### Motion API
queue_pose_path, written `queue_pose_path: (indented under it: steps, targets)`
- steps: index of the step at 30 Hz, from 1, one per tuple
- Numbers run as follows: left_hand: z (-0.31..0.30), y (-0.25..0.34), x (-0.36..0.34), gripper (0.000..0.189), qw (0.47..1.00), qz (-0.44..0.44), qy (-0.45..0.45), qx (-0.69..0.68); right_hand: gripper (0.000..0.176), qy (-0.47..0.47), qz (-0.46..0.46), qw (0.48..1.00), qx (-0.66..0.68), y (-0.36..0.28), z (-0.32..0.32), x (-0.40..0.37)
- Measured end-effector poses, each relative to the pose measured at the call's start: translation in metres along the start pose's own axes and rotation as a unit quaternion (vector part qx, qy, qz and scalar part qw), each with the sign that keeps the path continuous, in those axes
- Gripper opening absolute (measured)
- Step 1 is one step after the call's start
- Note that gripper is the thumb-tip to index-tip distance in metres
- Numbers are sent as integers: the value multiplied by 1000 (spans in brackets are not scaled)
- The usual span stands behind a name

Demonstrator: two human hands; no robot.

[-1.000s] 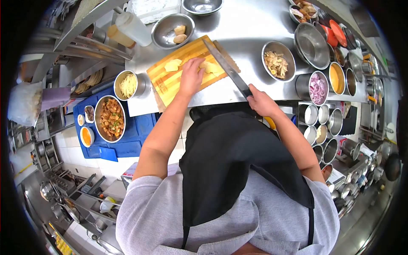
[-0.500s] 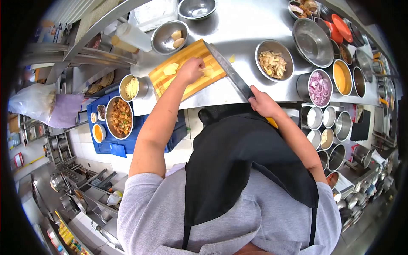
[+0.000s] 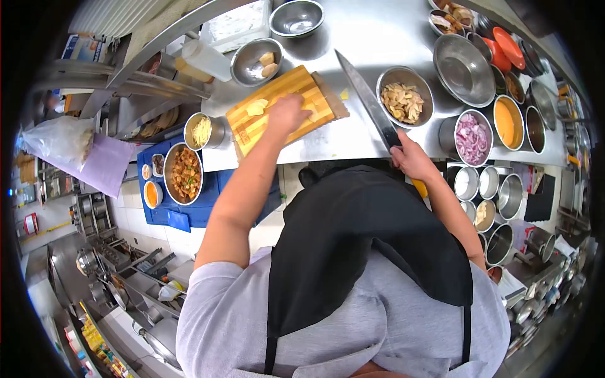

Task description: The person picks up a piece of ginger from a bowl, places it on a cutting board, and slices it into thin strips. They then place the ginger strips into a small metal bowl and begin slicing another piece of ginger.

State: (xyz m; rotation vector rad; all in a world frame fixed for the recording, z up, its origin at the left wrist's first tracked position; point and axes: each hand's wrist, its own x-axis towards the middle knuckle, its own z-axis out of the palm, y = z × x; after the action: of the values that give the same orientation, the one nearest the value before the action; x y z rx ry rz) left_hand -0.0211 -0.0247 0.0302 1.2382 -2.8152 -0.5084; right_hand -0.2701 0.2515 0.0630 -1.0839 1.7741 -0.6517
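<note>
My left hand (image 3: 288, 113) is over the wooden cutting board (image 3: 252, 133), fingers curled down and closed on pale yellow ginger slices (image 3: 309, 114). Left of it on the board are more ginger slices (image 3: 256, 107). A long kitchen knife (image 3: 364, 91) is in my right hand (image 3: 414, 156), its fingers wrapped round the handle. The blade slants up and left, right of the board and beside a steel bowl (image 3: 430, 94) that holds sliced ginger (image 3: 402, 103). What lies beneath my left palm is hidden.
Whole peeled pieces sit in a steel bowl (image 3: 242, 60) behind the board. A pot of pale shreds (image 3: 201, 131) stands left. Sliced onions (image 3: 472, 138), orange liquid (image 3: 508, 121) and a wide bowl (image 3: 465, 68) are at right. The counter edge (image 3: 359, 157) runs before me.
My right hand has carried the knife rightward, away from the board's edge towards the bowl of slices. My left hand has stayed over the board. The whole view has shifted slightly.
</note>
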Motion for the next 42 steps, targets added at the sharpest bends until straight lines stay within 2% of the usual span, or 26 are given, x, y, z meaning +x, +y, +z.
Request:
queue_pose_path:
  steps: [2,3,7,9,10,12,13,15,17,19,20,21,23,25,27,28,30,31,33,34,36,38,40,41,42]
  targets:
    - [14,25,-1,42,996,-73,-14,51,40,10,-2,1000,18,8,2,2]
    - [19,26,1,42,996,-77,-12,50,40,20,-3,999,37,10,3,3]
    - [36,19,-1,40,991,-114,13,-75,39,54,-5,995,83,13,13,-8]
    - [33,15,-10,41,987,-110,21,-114,44,56,62,988,127,12,16,-16]
    - [29,15,-17,40,976,-125,16,-176,55,44,69,986,146,11,16,-19]
    - [19,12,-28,35,945,-157,2,-288,57,57,75,985,147,13,20,-27]
    - [15,4,-33,35,944,-156,2,-289,59,71,81,983,150,13,22,-31]
    - [8,-17,-41,28,861,-202,-18,-467,58,76,94,982,147,10,25,-38]
    - [9,-41,-46,28,847,-207,-9,-491,57,81,107,980,144,10,31,-40]
    - [13,-63,-46,28,832,-199,42,-516,53,86,99,979,156,18,40,-39]
    - [13,-72,-44,30,855,-202,55,-475,53,87,100,979,155,21,44,-36]
    - [9,-72,-44,30,854,-202,53,-476,52,80,80,985,131,23,49,-33]
    - [-5,-68,-44,30,886,-210,126,-394,52,75,68,989,106,23,56,-32]
    - [-6,-69,-42,32,886,-222,112,-392,48,59,33,996,58,15,57,-27]
    - [-6,-69,-40,33,933,-213,81,-277,46,51,48,996,48,5,56,-24]
    - [-4,-70,-39,33,934,-210,80,-278,44,47,38,997,41,3,55,-22]
    - [-4,-65,-39,34,976,-183,78,-84,43,49,31,998,34,-4,52,-19]
    - [-8,-58,-39,34,977,-177,77,-86,41,51,30,998,28,-8,50,-18]
    - [-18,-42,-40,32,966,-185,163,-83,40,58,34,997,24,-14,46,-16]
    - [-12,-38,-34,32,966,-181,161,-85,37,65,27,997,28,-16,43,-15]
    - [4,-31,-16,32,970,-65,211,-105,35,72,21,997,33,-16,39,-13]
    - [5,6,-2,35,983,-8,146,-109,31,91,24,994,60,-13,38,-12]
    - [14,46,17,32,991,13,76,-109,28,92,30,992,81,-13,34,-15]
    - [19,62,26,32,991,14,75,-110,26,91,35,990,100,-12,33,-18]
    - [24,76,35,32,997,0,33,-66,26,91,36,990,100,-9,31,-21]
